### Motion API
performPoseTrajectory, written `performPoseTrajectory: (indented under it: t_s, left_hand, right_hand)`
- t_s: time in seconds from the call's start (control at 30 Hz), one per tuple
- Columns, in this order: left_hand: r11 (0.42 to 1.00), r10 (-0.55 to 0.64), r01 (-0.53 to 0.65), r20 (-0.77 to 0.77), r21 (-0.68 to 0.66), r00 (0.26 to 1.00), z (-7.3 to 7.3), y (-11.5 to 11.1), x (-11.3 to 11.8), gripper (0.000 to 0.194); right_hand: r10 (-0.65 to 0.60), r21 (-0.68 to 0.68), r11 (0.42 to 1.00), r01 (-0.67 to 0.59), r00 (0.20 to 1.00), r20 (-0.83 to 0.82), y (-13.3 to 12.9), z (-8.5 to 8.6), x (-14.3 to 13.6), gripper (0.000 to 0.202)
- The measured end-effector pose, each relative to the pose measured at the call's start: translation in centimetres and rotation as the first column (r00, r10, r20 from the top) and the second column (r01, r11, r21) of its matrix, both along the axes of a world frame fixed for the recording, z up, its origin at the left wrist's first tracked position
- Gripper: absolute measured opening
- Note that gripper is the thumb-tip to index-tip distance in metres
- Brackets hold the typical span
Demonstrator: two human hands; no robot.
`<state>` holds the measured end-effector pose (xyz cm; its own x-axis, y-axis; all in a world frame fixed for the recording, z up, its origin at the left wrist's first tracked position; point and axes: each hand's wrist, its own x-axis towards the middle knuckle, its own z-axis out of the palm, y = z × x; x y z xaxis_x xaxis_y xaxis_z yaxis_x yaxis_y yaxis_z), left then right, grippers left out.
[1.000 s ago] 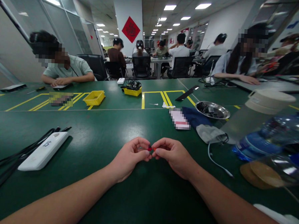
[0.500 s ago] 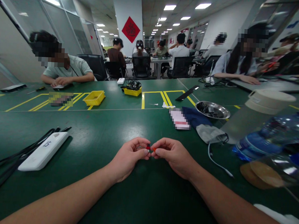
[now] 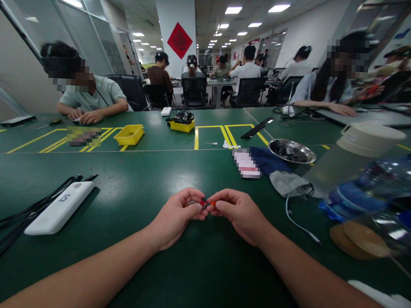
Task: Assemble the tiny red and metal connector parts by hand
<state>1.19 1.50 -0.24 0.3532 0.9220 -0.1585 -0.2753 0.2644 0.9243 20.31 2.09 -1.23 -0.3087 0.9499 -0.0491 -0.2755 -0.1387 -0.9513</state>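
Note:
Both hands meet above the green table point(image 3: 128, 177), fingertips nearly touching. Between its thumb and fingers my left hand point(image 3: 179, 217) pinches a small red and black piece point(image 3: 203, 202). My right hand point(image 3: 238, 215) is closed in a pinch on a small orange piece point(image 3: 213, 203), held right beside the red one. Fingertips cover much of both pieces, so their exact kind cannot be made out, nor whether they are joined.
At left lies a white power bank point(image 3: 61, 208) with black cables. Yellow bins point(image 3: 130, 135), a metal bowl point(image 3: 291, 151), a blurred phone-like thing point(image 3: 247, 163) and a grey-blue pouch point(image 3: 288, 182) stand farther off. Bottles point(image 3: 358, 199) crowd the right. People sit around.
My hands stay almost in place. The red and black piece has turned slightly in my left fingers. Across the table at left, a person's hands have shifted a little.

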Motion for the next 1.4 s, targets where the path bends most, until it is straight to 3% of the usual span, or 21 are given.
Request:
performPoseTrajectory:
  t_s: [0.83, 1.07, 1.4]
  left_hand:
    - [1.0, 0.002, -0.002, -0.041, 0.008, 0.999, 0.04, 0.01, 0.03, 0.019]
    - [1.0, 0.015, -0.015, 0.01, -0.025, 1.0, 0.01, 0.17, 0.03, 0.017]
    - [1.0, -0.024, 0.024, -0.03, 0.011, 0.999, 0.22, -0.06, 0.09, 0.022]
  right_hand:
    - [0.013, 0.036, 0.999, -0.014, 1.0, 0.017, -0.09, -0.38, 0.12, 0.013]
    - [0.018, 0.028, 0.999, -0.018, 1.0, 0.005, -0.15, -0.2, 0.06, 0.01]
    - [0.015, 0.033, 0.999, -0.016, 0.999, 0.049, -0.19, 0.02, -0.03, 0.011]
